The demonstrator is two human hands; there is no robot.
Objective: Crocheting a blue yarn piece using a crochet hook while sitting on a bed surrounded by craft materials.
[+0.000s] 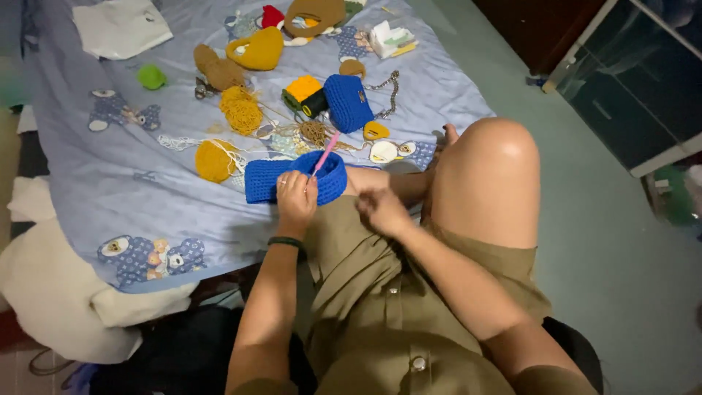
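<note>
Across the upper left and middle of the frame lies the bed [110, 168], covered in a pale blue sheet printed with bears, and we sit at its edge with one bare knee [488, 175] raised at centre right. On the sheet in front of us, in the middle of the frame, rests our blue crocheted band [272, 181], a long strip curled round at its right end. Our left hand [295, 199] is closed over that right end, pinching the fabric and a pink crochet hook [326, 152] that slants up and to the right out of the fingers. Our right hand [382, 211] is just beside it, loosely curled over our lap; it is blurred, so we cannot tell whether it grips a strand of yarn.

Above the band are a finished blue crocheted pouch [348, 102], a yellow and green block [303, 91], a tangle of mustard yarn [241, 110] and a yellow crocheted round [213, 161]. Farther up sit a yellow heart-shaped piece [257, 50] and a small green ball [152, 76].

We judge the work to be mid-row on the band's edge. Further stitching would call for a steady hold on the fabric and even tension on the yarn.
</note>
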